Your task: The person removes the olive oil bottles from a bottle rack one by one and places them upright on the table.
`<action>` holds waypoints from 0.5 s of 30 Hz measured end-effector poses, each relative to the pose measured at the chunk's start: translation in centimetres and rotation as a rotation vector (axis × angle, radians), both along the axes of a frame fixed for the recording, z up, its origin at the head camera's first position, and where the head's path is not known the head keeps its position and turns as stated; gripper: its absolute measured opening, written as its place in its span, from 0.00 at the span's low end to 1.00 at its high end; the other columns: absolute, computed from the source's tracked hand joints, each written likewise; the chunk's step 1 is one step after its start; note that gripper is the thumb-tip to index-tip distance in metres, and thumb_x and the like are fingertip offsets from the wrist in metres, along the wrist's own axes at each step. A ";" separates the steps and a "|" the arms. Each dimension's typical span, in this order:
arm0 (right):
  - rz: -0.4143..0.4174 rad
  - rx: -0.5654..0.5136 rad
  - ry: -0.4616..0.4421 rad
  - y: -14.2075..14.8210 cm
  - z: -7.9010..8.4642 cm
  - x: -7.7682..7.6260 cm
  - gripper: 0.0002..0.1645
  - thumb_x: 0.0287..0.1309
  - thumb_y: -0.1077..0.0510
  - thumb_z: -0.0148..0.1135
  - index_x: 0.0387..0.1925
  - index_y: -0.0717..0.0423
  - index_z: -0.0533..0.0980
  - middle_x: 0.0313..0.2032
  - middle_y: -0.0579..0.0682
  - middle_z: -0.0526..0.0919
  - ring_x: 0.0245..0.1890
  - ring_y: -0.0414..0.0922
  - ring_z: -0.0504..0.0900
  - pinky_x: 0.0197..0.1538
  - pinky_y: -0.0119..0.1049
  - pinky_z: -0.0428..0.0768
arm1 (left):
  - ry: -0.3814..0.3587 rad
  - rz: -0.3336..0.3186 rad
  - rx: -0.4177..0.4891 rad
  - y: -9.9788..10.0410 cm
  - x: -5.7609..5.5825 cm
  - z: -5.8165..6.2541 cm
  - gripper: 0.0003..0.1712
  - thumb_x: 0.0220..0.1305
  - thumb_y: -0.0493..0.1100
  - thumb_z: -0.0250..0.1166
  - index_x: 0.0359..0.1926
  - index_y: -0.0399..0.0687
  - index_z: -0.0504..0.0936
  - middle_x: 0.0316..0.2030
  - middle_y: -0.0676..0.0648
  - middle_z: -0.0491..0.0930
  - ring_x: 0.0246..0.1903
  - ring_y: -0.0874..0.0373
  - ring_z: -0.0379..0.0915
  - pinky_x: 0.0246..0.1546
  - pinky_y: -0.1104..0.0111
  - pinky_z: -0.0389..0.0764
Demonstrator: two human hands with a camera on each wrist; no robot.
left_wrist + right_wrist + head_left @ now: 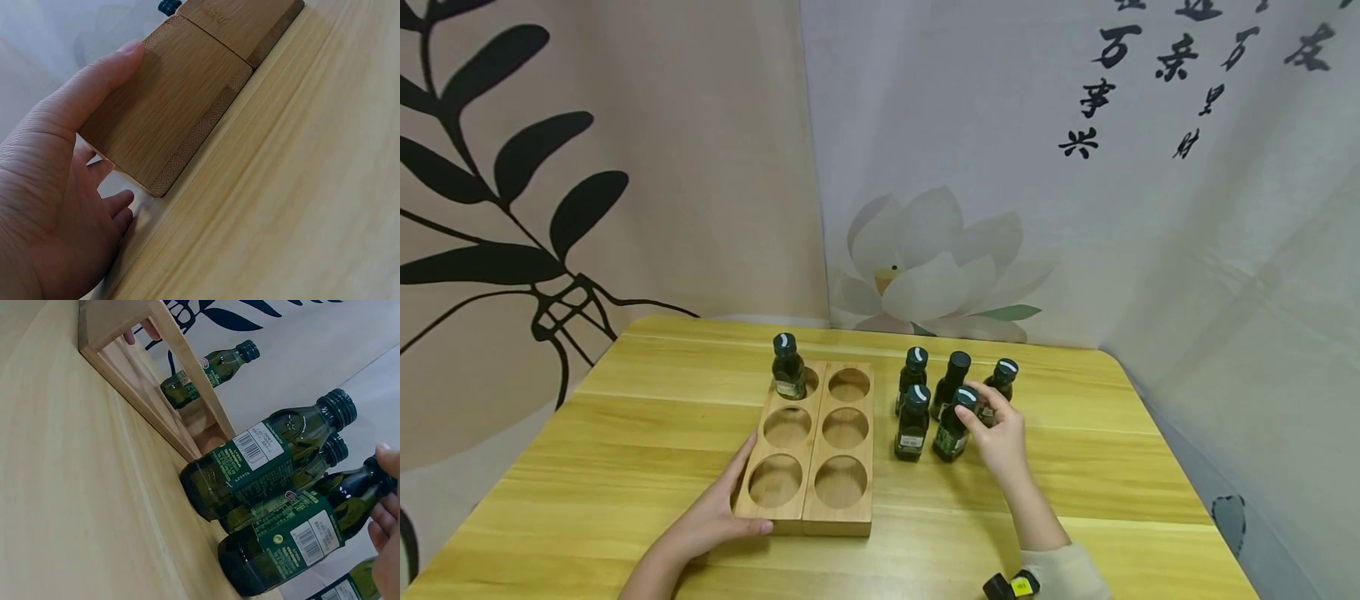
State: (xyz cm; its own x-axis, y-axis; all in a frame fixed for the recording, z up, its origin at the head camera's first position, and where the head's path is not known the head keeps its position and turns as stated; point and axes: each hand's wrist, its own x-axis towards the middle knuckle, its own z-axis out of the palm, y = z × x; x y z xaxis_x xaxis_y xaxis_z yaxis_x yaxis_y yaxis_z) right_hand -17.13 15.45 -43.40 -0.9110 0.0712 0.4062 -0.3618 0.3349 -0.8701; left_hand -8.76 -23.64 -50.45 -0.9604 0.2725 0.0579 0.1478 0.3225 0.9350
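Observation:
My right hand (1002,442) pinches the capped neck of a small dark green glass bottle (951,437), which stands upright on the table. In the right wrist view, this bottle (281,544) shows a green label with a white barcode patch. My left hand (718,508) rests against the near left corner of a wooden rack (808,492) with two rows of round recesses. Its thumb (100,84) lies along the front face, and the other fingers are beside the left side. A similar bottle (788,371) occupies the far left recess; the other recesses hold nothing.
Close around the pinched bottle stand other bottles: one on its left (912,429), and behind it a back-left one (913,375), a middle one (953,379) and a right one (1002,379). A black strap with a yellow tag (1021,586) lies by the right sleeve. Printed curtains (715,167) hang behind the table.

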 end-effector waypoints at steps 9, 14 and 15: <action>0.049 -0.034 0.031 0.2 1.4 0.7 0.23 0.55 0.68 0.67 0.54 0.66 0.75 0.47 0.62 0.80 0.46 0.45 0.73 0.49 0.41 0.74 | 0.006 0.000 -0.011 0.0 0.0 0.0 0.72 0.42 0.37 0.79 0.76 0.52 0.35 0.73 0.34 0.32 0.68 0.29 0.28 0.58 0.31 0.39; 0.047 -0.044 0.150 -0.1 3.1 0.9 0.22 0.56 0.70 0.65 0.53 0.69 0.75 0.47 0.66 0.80 0.49 0.53 0.74 0.54 0.39 0.71 | 0.007 0.003 -0.018 0.0 0.0 0.1 0.72 0.42 0.38 0.79 0.76 0.53 0.35 0.73 0.34 0.32 0.68 0.29 0.28 0.57 0.30 0.39; 0.040 -0.039 0.174 -0.2 3.4 0.9 0.22 0.55 0.70 0.65 0.53 0.70 0.75 0.47 0.66 0.80 0.49 0.54 0.74 0.54 0.36 0.71 | 0.007 0.002 -0.017 0.0 0.1 0.1 0.72 0.42 0.38 0.79 0.76 0.53 0.35 0.73 0.35 0.32 0.68 0.29 0.28 0.57 0.30 0.39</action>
State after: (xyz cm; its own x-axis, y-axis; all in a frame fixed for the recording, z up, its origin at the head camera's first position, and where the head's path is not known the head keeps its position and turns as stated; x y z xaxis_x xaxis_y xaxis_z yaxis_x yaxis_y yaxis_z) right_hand -16.19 15.22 -40.02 -0.8294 0.0552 0.5560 -0.5207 0.2843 -0.8050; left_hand -8.70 -23.60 -50.35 -0.9605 0.2717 0.0601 0.1538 0.3385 0.9283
